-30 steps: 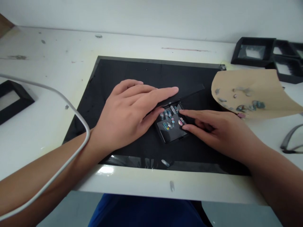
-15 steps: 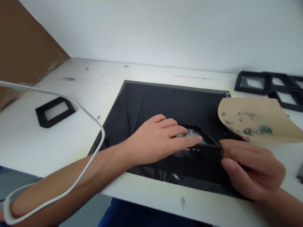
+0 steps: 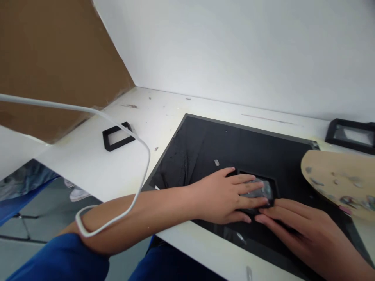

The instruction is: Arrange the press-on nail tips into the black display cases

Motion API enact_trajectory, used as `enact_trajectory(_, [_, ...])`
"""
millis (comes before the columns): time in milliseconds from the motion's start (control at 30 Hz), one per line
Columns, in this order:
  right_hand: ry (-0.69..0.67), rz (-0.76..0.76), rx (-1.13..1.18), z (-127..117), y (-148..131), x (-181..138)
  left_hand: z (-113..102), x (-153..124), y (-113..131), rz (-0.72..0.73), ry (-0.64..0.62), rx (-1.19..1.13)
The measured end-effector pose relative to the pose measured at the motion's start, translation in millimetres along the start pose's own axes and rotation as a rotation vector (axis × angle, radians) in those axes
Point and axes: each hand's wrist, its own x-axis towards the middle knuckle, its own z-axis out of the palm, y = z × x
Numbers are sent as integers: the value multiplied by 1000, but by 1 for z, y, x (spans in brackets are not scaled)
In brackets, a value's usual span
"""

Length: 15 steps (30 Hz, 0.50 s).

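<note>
A small black frame (image 3: 274, 183) lies on the black mat (image 3: 243, 140). Inside it is a clear, glossy piece (image 3: 266, 190), partly covered by fingers. My left hand (image 3: 231, 195) rests over the frame with its fingers spread, the fingertips touching the clear piece. At the frame's near right corner, my right hand (image 3: 304, 230) has thumb and forefinger pinched together on the edge. A small clear scrap (image 3: 216, 162) sits on the mat just beyond my left hand.
A tan sheet (image 3: 328, 168) with small flakes on it overlaps the mat's right side. Other black frames stand at the left (image 3: 108, 144) and the far right (image 3: 331, 136). A white cable (image 3: 149, 156) crosses above my left forearm. A brown panel (image 3: 58, 58) borders the table's left.
The view has swung left. My left fingers have spread wider over the frame. My right hand has come closer to my left, its fingertips now at the frame's near corner.
</note>
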Motion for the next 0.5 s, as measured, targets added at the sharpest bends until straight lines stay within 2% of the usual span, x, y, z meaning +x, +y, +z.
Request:
enact_trajectory(100, [-10,-38,-74,2,2,-1,1,1,0,-1,13,39])
enact_trajectory(233, [50,-124,-201,6,5,-2,3,3,-5,39,87,98])
enact_trajectory(500, [151,-117,-164,-9,-9,2,-12,7,-12,68,396,233])
